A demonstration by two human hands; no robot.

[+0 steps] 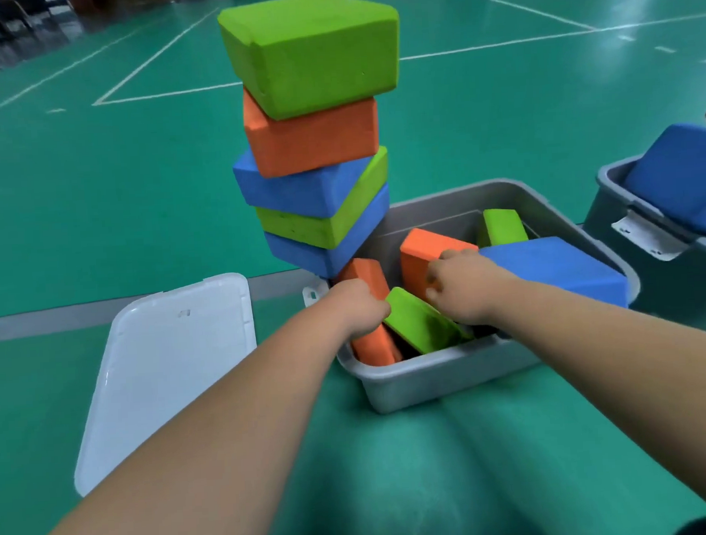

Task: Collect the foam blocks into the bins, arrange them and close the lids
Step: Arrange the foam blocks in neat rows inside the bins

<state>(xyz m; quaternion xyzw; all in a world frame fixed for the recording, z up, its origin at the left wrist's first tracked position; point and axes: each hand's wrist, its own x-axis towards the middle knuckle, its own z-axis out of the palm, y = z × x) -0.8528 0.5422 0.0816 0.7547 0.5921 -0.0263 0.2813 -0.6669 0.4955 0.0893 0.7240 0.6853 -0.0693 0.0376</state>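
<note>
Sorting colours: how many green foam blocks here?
4. Top green block and middle green block stacked; rear green block in the grey plastic bin; front green block between left hand and right hand. Others may be hidden.

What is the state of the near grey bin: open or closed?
Open. Its white lid lies flat on the floor left of the grey bin, and foam blocks inside show.

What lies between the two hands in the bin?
A tilted green block, seen in the head view, with the left hand and right hand at its sides.
</note>
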